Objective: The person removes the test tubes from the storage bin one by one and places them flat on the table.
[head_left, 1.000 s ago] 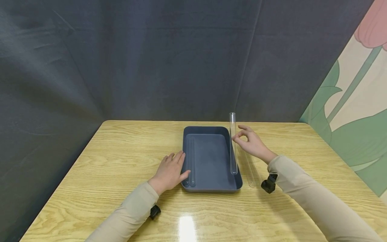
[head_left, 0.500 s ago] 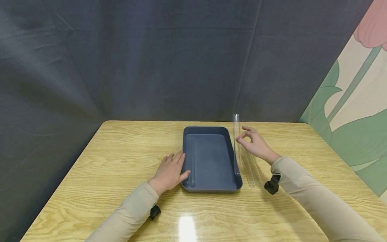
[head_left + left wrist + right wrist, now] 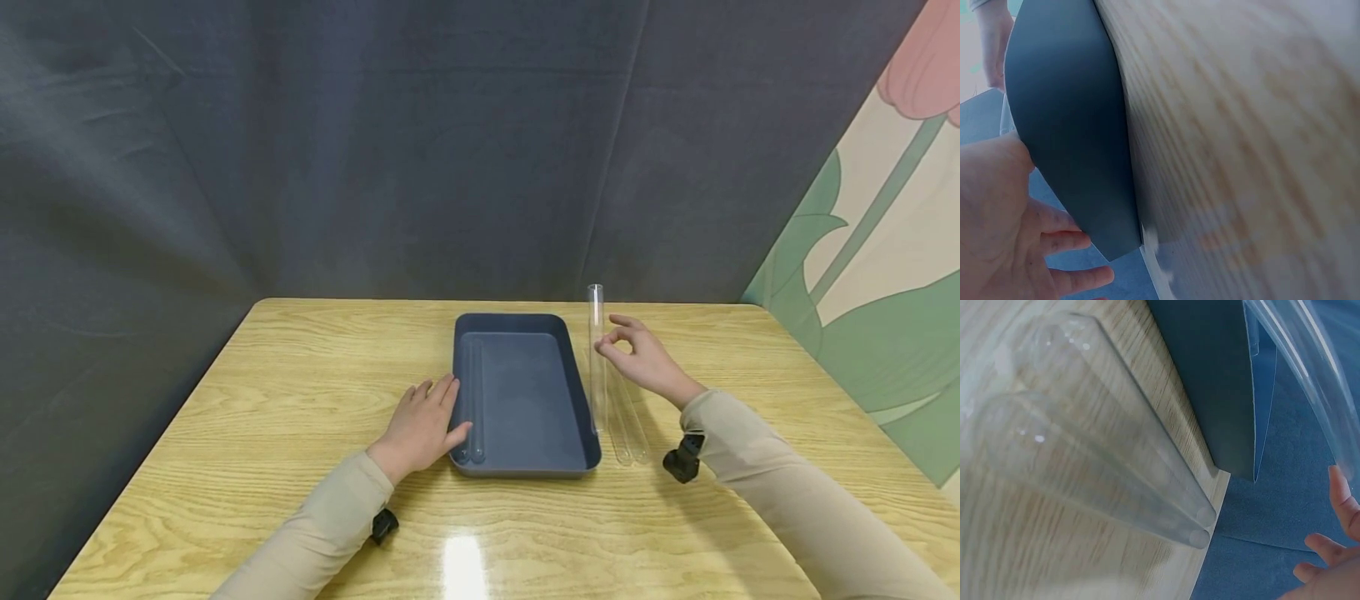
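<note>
A clear glass test tube stands nearly upright above the tray's right rim, pinched between thumb and index finger of my right hand. In the right wrist view the held tube crosses the upper right corner. My left hand rests against the left wall of the dark blue tray, fingers extended; the left wrist view has them at the tray wall. Two test tubes lie side by side inside the tray along its left side. Two more test tubes lie on the table right of the tray.
The wood-grain table extends around the tray. Behind it hangs a dark curtain, also running down the left side. A wall with a painted flower stands at the right. Dark wrist cameras sit on both wrists.
My right hand has moved a little to the right with the held test tube, from over the tray's inside to its right rim. The left hand and tray have not moved.
</note>
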{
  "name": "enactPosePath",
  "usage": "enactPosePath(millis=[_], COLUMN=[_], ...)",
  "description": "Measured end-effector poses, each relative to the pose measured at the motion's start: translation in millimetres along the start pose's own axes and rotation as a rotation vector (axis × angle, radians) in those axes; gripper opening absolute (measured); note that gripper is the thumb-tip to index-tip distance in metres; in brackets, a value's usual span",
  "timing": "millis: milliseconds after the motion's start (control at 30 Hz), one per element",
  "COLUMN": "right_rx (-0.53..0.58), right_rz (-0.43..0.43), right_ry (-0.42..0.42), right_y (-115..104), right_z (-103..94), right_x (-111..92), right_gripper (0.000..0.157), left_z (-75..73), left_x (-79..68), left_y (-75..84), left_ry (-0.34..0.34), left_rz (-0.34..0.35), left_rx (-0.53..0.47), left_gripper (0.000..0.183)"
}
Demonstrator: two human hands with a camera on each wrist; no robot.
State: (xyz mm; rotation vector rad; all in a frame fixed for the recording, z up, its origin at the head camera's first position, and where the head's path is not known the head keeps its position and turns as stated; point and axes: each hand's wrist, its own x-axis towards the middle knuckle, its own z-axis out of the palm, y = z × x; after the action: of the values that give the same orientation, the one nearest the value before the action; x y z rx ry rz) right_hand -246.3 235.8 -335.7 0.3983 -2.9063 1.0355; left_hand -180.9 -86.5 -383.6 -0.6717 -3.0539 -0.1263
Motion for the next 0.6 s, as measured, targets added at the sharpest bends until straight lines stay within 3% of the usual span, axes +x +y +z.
enactPosePath(millis=[600], right_rx=[-0.065], right_rz=[0.012], right_ry=[0.013], right_y=[15], right_z=[-7.7], right_x=[-5], right_gripper=[0.030], left_z=[-1.6], left_x=[0.3], left_y=[0.8], left_ry=[-0.008], left_rz=[-0.007], left_rx=[-0.021], left_gripper=[0.067])
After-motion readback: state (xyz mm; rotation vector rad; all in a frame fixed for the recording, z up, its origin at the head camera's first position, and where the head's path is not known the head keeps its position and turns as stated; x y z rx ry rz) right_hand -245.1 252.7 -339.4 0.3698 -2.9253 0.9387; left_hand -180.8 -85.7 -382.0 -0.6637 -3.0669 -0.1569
